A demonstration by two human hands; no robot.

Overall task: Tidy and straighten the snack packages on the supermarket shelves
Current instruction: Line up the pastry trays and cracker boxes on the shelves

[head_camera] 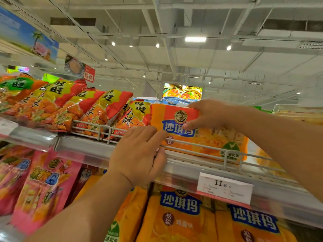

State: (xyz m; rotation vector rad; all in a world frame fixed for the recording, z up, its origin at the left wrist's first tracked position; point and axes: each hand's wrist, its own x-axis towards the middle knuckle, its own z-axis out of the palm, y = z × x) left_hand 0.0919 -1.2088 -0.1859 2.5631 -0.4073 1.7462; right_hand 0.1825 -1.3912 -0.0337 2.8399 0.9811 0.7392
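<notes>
Orange snack package (197, 135): top shelf (83, 149), behind wire rail, askew; right hand (209, 114) pinches its upper edge; left hand (138, 154) rests fingers on its corner. Red bags (97, 110) alongside lean unevenly; straightening apparently under way, much left.

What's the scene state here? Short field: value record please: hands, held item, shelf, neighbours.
setting: supermarket aisle, top shelf with wire rail
right hand: grips top edge of orange snack package, thumb on its front
left hand: fingers on the package's left edge at the rail, thumb under the rail
package pose: upright behind the rail, tilted
neighbours: red-yellow snack bags leaning to its left
below: price tag reading 11.90, more orange packages
</notes>
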